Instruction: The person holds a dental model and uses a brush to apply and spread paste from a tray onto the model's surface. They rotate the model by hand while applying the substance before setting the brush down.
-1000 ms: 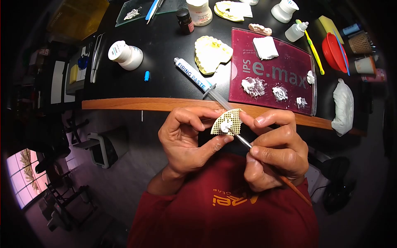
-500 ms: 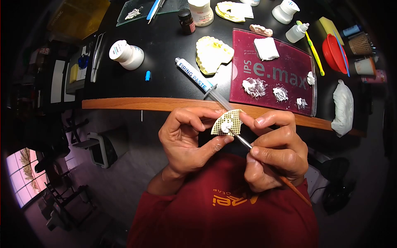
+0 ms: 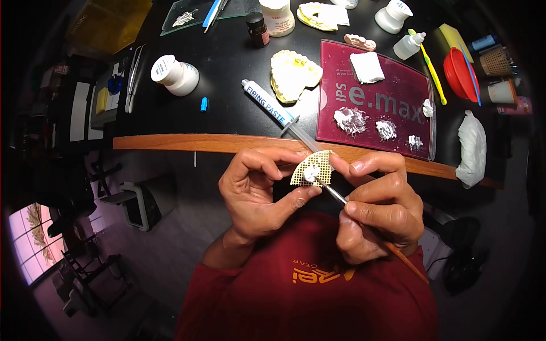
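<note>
My left hand (image 3: 259,190) pinches a wedge-shaped honeycomb tray (image 3: 325,165) by its left side, between thumb and fingers. A small white piece (image 3: 311,173) sits on the tray's mesh. In my right hand (image 3: 384,210) is a thin brush (image 3: 335,195) with a metal ferrule and a brown handle; its tip touches or nearly touches the white piece. My right index fingertip is against or close to the tray's right edge. Just beyond the tray lies a firing paste syringe (image 3: 267,103), its plunger end reaching over the wooden table edge.
A maroon slab (image 3: 375,122) carries white paste smears and a folded pad (image 3: 367,67). Around it are a yellowish dental cast (image 3: 290,77), white jars (image 3: 174,75), a dark bottle (image 3: 257,29), a blue cap (image 3: 204,104), a red bowl (image 3: 459,74) and a crumpled white bag (image 3: 471,149).
</note>
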A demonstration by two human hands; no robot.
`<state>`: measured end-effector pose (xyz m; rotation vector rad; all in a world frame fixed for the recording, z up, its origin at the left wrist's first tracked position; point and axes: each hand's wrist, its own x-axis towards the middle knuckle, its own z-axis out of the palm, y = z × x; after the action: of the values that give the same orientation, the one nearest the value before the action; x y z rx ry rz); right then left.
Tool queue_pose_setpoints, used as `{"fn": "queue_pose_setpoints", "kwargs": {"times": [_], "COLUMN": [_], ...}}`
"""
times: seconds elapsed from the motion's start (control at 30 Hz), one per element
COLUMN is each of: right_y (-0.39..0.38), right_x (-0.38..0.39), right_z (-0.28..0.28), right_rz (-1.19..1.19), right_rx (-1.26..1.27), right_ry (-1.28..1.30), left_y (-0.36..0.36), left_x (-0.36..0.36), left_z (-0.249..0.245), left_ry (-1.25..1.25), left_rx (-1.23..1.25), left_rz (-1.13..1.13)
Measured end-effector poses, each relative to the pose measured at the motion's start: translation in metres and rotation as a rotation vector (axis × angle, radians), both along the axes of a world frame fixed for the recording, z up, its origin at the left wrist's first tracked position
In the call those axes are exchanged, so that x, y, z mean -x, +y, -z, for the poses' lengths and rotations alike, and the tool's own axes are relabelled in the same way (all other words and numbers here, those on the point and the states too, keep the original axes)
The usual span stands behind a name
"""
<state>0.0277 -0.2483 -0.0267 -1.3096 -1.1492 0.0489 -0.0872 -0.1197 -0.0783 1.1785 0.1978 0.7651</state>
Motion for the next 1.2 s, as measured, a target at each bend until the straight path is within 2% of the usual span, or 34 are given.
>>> {"fn": "queue_pose_setpoints", "kwargs": {"times": [1.2], "right_y": [0.0017], "right_x": [-0.0056], "right_z": [-0.0003], "right_rz": [-0.006], "right_rx": [-0.019], "right_ry": [0.032], "left_y": [0.0004], "left_x": [0.0008], "left_z": [-0.005], "left_ry": [0.049], "left_rx": [0.019], "left_rz": [0.012]}}
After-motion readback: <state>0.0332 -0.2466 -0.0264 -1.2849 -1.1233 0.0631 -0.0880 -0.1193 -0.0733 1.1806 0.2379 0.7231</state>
